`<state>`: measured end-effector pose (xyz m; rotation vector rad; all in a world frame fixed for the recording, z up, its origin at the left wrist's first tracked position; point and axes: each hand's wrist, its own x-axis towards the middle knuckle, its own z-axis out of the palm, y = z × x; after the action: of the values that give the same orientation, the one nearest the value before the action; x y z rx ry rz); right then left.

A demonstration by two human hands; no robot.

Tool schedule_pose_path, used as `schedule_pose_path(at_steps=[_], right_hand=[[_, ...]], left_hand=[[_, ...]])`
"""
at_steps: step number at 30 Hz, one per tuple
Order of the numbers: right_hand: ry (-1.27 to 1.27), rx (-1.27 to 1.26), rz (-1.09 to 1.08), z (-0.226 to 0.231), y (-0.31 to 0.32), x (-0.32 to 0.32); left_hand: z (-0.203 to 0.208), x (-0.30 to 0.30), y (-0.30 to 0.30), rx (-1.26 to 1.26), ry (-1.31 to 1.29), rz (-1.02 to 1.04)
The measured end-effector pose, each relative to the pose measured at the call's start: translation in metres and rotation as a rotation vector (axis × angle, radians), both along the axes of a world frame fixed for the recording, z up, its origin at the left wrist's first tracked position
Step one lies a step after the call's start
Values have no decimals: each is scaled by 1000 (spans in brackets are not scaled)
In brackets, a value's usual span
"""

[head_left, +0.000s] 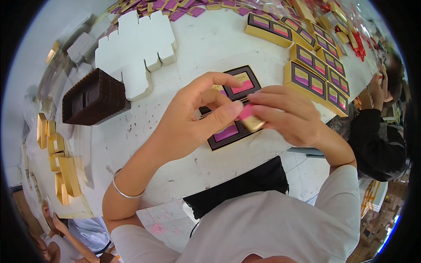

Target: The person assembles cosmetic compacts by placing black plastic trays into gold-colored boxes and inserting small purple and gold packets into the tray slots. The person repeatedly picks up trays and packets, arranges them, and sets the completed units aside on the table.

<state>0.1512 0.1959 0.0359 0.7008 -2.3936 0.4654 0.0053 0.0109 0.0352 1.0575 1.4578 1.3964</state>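
Lying on the white tabletop (210, 39), the dark tray (227, 141) sits beneath a spread left hand (188, 116); the right hand (291, 115) has its grip pinching the blurred pink-and-gold box (251, 120) above it. Hands crowding together could knock that box askew; a loose pinch could drop it.

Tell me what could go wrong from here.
The small pink-and-gold block, held at an angle in the right hand, could slip or settle crooked. The left hand, arched over the dark-lined, rectangular gold box, might nudge the flat pink-and-gold square already lying in it, near its fingers.
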Motion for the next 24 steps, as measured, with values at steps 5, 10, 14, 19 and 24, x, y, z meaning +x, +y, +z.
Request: schedule_pose_path(at_steps=[5,10,14,19,24], right_hand=[[-126,-173,38,1,-7,19],[-166,14,-153,18,-19,18],[-13,132,-282,11,-30,19],[-403,-242,-44,12,1,10],[-511,-169,122,-16,24,15]], left_hand=[[11,21,-5,-19,-492,-133],[9,24,-4,-9,-468,78],[8,33,-1,-2,-359,104],[13,20,-5,-27,-114,138],[-4,6,-8,-146,1080,65]])
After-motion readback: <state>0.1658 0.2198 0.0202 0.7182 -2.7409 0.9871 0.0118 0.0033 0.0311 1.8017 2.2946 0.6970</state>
